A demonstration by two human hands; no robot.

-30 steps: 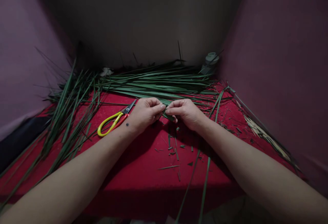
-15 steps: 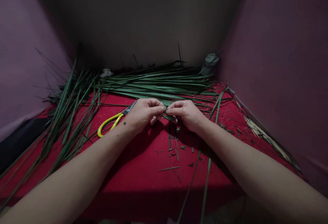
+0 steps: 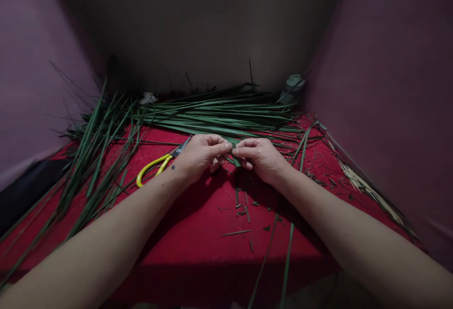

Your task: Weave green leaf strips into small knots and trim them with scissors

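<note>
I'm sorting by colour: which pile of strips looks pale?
The far-right pile; it looks straw-coloured, whereas the back pile and left pile are green.

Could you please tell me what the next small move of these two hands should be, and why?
I would probably have the left hand hold firm while the right hand gently draws the green leaf piece snug. Both hands pinch it close together, so a small pull seems within reach, and the scissors lie on the red surface, in neither hand.
</note>
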